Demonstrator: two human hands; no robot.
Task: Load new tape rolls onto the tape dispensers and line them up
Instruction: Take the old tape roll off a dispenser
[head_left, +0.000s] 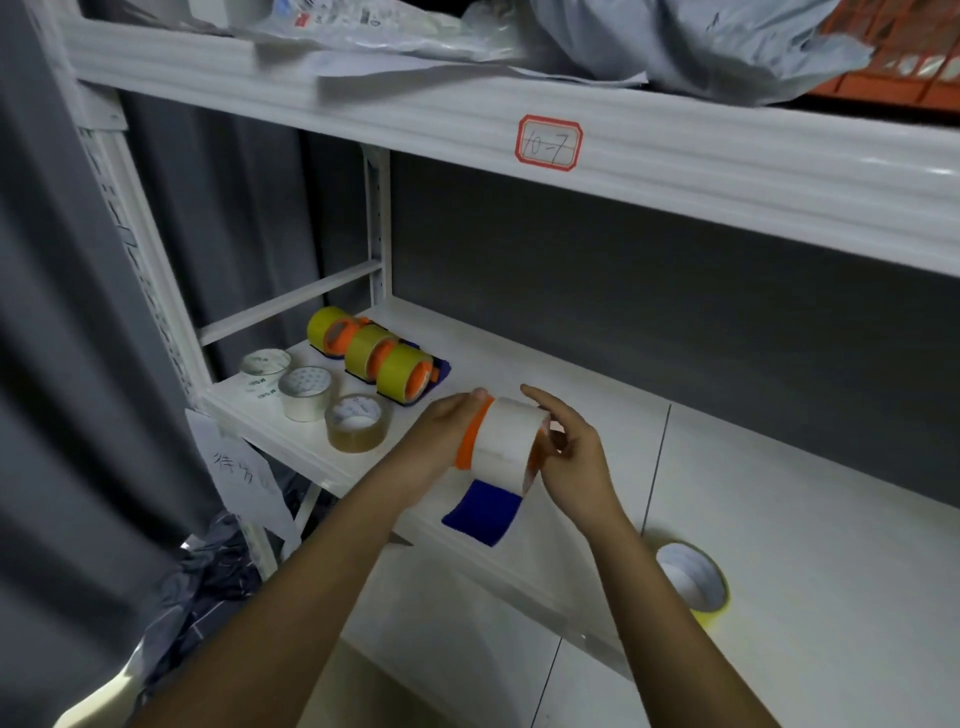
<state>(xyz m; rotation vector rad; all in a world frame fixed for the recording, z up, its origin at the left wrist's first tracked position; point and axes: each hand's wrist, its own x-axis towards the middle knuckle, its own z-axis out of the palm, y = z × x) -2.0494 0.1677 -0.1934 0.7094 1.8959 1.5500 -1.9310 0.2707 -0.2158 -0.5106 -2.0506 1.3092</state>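
A loose yellow tape roll (693, 578) lies nearest, at the right on the white metal shelf (779, 499). Above the shelf, the left hand (439, 434) grips the orange-and-blue tape dispenser (480, 496) carrying a white tape roll (506, 441); the right hand (571, 457) pinches that roll's edge. Beyond stand three loose tape rolls (306, 392), then three yellow-loaded orange dispensers (371, 356) in a row.

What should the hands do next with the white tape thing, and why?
Probably set the dispenser with its white roll down beside the row of three yellow-roll dispensers on the shelf. The left hand and right hand hold it above the shelf, the roll looks seated on the orange wheel, and the row has free space at its near end.
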